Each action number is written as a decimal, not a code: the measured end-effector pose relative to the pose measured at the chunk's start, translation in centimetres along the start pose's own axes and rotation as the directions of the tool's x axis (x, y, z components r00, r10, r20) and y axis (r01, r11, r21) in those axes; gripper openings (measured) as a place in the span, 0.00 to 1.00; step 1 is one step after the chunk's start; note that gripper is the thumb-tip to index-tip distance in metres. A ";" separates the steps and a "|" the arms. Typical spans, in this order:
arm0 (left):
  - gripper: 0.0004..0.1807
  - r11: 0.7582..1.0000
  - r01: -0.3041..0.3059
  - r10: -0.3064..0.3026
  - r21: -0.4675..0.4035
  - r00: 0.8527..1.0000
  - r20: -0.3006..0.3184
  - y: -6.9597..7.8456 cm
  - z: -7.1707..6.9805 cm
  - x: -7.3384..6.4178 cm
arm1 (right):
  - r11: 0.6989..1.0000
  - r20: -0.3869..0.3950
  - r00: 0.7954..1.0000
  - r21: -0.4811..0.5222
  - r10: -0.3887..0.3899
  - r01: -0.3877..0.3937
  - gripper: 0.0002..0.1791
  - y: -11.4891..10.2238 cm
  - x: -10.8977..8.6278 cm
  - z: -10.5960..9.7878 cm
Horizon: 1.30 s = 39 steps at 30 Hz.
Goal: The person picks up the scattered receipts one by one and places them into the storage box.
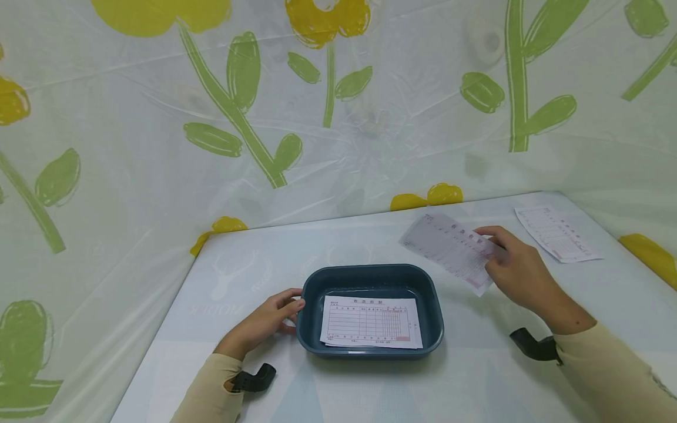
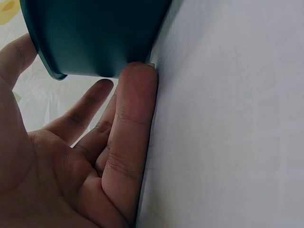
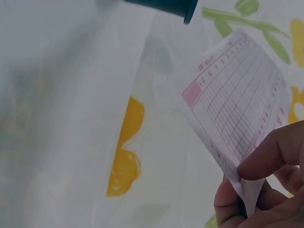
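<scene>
A dark teal plastic tray (image 1: 370, 353) stands on the table, with printed receipt slips (image 1: 370, 322) lying in it. At its left end, my left hand (image 1: 272, 317) touches the rim and outer wall with its fingertips; in the left wrist view, the fingers (image 2: 130, 118) stretch toward the wall, one low along the tabletop. My right hand (image 1: 520, 270) pinches a receipt slip (image 1: 449, 244) by its edge, raised right of and behind the tray. Thumb and fingers fold that edge in the right wrist view, where the printed grid of the slip (image 3: 237, 99) shows.
Another receipt slip (image 1: 557, 235) lies on the table (image 1: 238, 294) at the back right. Behind the table hangs a pale sheet (image 1: 370, 158) printed with yellow flowers and green stems. A black curved piece (image 1: 536, 345) is attached at each wrist.
</scene>
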<state>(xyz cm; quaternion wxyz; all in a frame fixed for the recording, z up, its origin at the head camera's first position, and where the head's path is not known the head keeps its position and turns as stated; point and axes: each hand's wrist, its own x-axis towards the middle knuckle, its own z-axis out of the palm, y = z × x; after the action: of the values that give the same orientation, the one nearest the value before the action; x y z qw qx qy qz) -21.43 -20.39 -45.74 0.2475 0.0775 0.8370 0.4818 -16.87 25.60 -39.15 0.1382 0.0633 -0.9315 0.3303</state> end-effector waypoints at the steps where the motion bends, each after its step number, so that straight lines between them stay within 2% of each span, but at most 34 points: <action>1: 0.33 1.000 -0.002 0.002 -0.006 1.000 0.002 -0.1 0.0 0.0 | 1.000 0.012 1.000 0.009 -0.001 0.001 0.31 -0.2 0.0 0.0; 10: 0.33 1.000 -0.004 0.004 -0.025 1.000 0.000 -0.3 -0.1 -0.2 | 0.997 0.058 0.998 0.075 -0.007 0.003 0.31 -1.9 -0.5 0.6; 15: 0.34 1.000 0.002 -0.002 -0.025 1.000 0.007 -0.1 0.0 0.0 | 0.994 0.115 0.993 0.105 -0.012 0.000 0.32 -2.6 -0.8 1.1; 28: 0.35 1.000 -0.001 0.001 -0.010 1.000 0.005 0.0 -0.1 0.0 | 0.984 0.268 0.960 0.174 -0.083 0.036 0.31 -4.9 0.4 2.9; 34: 0.35 1.000 -0.014 0.014 -0.007 1.000 0.011 -0.1 -0.1 -0.2 | 0.978 0.321 0.943 0.207 -0.092 0.025 0.31 -6.1 0.8 4.4; 39: 0.35 0.999 -0.031 0.031 -0.009 0.999 0.012 0.0 -0.2 -0.4 | 0.968 0.357 0.925 0.248 -0.132 0.043 0.31 -6.7 0.9 5.8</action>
<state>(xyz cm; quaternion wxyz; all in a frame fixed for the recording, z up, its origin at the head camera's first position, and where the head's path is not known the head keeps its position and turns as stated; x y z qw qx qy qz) -21.15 -20.68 -45.55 0.2455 0.0926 0.8320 0.4888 -17.58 16.71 -39.23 -0.0340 0.1824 -0.8912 0.4140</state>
